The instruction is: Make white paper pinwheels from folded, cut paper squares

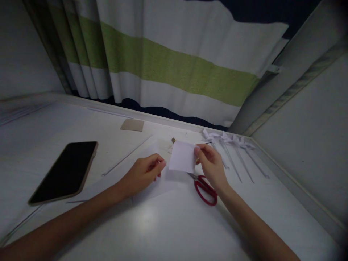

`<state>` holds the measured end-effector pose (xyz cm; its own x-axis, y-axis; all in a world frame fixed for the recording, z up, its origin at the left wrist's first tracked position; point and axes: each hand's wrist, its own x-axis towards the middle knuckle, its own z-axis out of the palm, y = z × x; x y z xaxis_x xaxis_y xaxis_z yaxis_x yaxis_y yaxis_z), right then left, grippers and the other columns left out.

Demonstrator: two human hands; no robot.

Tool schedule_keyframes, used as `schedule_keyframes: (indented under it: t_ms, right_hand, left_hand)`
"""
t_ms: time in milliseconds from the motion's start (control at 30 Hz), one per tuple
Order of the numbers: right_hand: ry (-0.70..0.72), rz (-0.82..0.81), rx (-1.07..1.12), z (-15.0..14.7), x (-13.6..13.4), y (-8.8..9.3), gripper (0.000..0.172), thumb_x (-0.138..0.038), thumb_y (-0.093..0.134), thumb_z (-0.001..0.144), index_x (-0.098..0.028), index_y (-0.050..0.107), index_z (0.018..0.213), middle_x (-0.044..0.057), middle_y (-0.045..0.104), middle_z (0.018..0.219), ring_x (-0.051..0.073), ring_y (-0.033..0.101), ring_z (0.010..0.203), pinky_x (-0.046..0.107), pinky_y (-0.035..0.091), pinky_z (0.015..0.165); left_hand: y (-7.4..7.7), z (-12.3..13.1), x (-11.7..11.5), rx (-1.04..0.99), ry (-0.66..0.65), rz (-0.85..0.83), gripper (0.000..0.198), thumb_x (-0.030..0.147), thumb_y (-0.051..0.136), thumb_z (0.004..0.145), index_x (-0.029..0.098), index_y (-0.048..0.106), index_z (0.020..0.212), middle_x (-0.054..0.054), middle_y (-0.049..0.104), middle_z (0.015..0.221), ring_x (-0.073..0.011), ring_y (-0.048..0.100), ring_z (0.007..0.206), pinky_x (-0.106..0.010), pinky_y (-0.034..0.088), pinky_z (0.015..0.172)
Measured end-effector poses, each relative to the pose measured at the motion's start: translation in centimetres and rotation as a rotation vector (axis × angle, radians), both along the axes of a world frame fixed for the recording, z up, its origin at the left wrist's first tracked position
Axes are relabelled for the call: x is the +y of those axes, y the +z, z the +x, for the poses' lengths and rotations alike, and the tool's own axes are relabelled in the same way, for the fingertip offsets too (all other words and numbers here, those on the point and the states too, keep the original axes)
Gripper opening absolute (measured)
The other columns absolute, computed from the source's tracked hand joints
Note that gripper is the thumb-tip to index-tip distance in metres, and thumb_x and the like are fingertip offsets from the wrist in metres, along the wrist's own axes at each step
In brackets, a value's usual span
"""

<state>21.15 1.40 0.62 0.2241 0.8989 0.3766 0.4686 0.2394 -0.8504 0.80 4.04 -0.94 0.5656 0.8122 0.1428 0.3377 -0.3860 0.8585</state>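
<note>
Head view: on a white table (152, 232), a dark-screened device (63, 172) lies at left, a tan card (132, 125) at the far side, and four paper-topped sticks (236, 140) at far right. Red-handled scissors (208, 187) lie partly hidden by the right hand (212, 165) and the white paper square (182, 156) at centre. Right thumb and fingers pinch the square's right edge; the left hand (145, 172), fingertips drawn close together, hovers just left, its grip unclear.

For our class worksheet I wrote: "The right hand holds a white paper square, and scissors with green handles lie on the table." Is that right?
Not quite: the scissors have red handles, not green, as the head view shows. The right hand does hold a white paper square, and the scissors do lie on the table.
</note>
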Motion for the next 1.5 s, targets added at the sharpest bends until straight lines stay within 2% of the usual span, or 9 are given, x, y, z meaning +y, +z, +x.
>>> schedule_keyframes:
  t_ms: [133, 233, 333, 500, 667, 867, 1000, 1267, 1500]
  right_hand:
    - [-0.109, 0.413, -0.282, -1.3, -2.2, 0.4, 0.013, -0.018, 0.048, 0.078, -0.02, 0.058, 0.087, 0.005, 0.058, 0.087, 0.017, 0.053, 0.083, 0.029, 0.044, 0.065]
    - [0.09, 0.595, -0.575, -2.0, -3.8, -0.1, 0.024, -0.008, 0.052, 0.074, -0.021, 0.058, 0.093, 0.006, 0.056, 0.101, 0.019, 0.051, 0.093, 0.035, 0.043, 0.077]
    - [0.197, 0.63, -0.726, -2.1, -4.7, -1.1, 0.025, -0.007, 0.054, 0.073, -0.021, 0.059, 0.093, 0.007, 0.054, 0.106, 0.02, 0.049, 0.097, 0.037, 0.043, 0.079]
    - [0.2, 0.555, -0.762, -1.7, -4.6, -2.1, 0.023, -0.01, 0.053, 0.074, -0.024, 0.062, 0.089, 0.007, 0.045, 0.114, 0.023, 0.043, 0.105, 0.04, 0.04, 0.084]
    - [0.261, 0.429, -0.676, -1.6, -5.1, -1.8, 0.022, -0.016, 0.053, 0.074, -0.027, 0.062, 0.092, 0.006, 0.041, 0.118, 0.024, 0.04, 0.108, 0.042, 0.037, 0.087]
    - [0.312, 0.189, -0.285, -2.4, -5.3, -1.6, 0.014, -0.022, 0.058, 0.073, -0.024, 0.063, 0.087, 0.007, 0.046, 0.113, 0.022, 0.044, 0.106, 0.038, 0.038, 0.087]
    - [0.29, 0.063, -0.048, -2.8, -5.0, -2.1, 0.006, -0.022, 0.059, 0.072, -0.021, 0.062, 0.077, 0.006, 0.053, 0.1, 0.019, 0.05, 0.097, 0.034, 0.04, 0.085]
    - [0.198, -0.143, 0.223, -2.8, -4.5, -3.0, 0.025, -0.024, 0.062, 0.067, -0.022, 0.052, 0.09, 0.002, 0.055, 0.084, 0.013, 0.053, 0.072, 0.024, 0.045, 0.063]
    - [0.261, -0.225, 0.181, -2.5, -4.5, -2.8, 0.031, -0.027, 0.062, 0.067, -0.022, 0.051, 0.096, -0.001, 0.055, 0.072, 0.013, 0.054, 0.068, 0.025, 0.044, 0.063]
  left_hand:
    - [0.1, 0.5, -0.4, -0.276, -0.124, -0.523, 0.031, 0.044, 0.043, 0.079, 0.016, 0.053, 0.091, -0.003, 0.062, 0.071, -0.0133, 0.057, 0.055, -0.025, 0.044, 0.051]
    - [0.0, 0.5, -0.2, -0.549, -0.234, -0.79, 0.044, 0.05, 0.04, 0.079, 0.014, 0.052, 0.101, -0.012, 0.062, 0.097, -0.0227, 0.06, 0.084, -0.035, 0.046, 0.071]
    - [0.1, 0.4, -0.2, -0.687, -0.261, -0.853, 0.049, 0.052, 0.037, 0.079, 0.013, 0.052, 0.103, -0.013, 0.062, 0.098, -0.0245, 0.057, 0.091, -0.035, 0.043, 0.076]
    - [0.2, 0.5, -0.7, -0.574, -0.154, -0.79, 0.03, 0.028, 0.056, 0.075, 0.014, 0.053, 0.102, -0.007, 0.065, 0.09, -0.018, 0.06, 0.077, -0.028, 0.045, 0.068]
    - [-0.3, 0.7, -1.2, -0.4, -0.226, -0.688, 0.029, 0.028, 0.053, 0.076, 0.015, 0.05, 0.102, -0.003, 0.063, 0.08, -0.0126, 0.057, 0.065, -0.024, 0.043, 0.059]
    - [-0.8, 0.9, -2.1, -0.294, -0.361, -0.546, 0.028, 0.031, 0.049, 0.078, 0.018, 0.048, 0.103, -0.003, 0.057, 0.087, -0.0136, 0.053, 0.074, -0.026, 0.046, 0.063]
    - [-0.3, 0.8, -2.0, -0.252, -0.283, -0.46, 0.025, 0.036, 0.039, 0.082, 0.018, 0.054, 0.093, -0.002, 0.056, 0.085, -0.0136, 0.052, 0.075, -0.026, 0.045, 0.064]
    - [-0.2, 0.8, -2.1, -0.174, -0.196, -0.304, 0.032, 0.033, 0.055, 0.073, 0.021, 0.048, 0.102, -0.002, 0.056, 0.099, -0.0169, 0.053, 0.088, -0.027, 0.045, 0.07]
    - [-0.3, 0.8, -1.9, -0.122, -0.119, -0.167, 0.021, 0.035, 0.046, 0.079, 0.016, 0.057, 0.077, 0.0, 0.058, 0.076, -0.0141, 0.054, 0.074, -0.024, 0.044, 0.064]
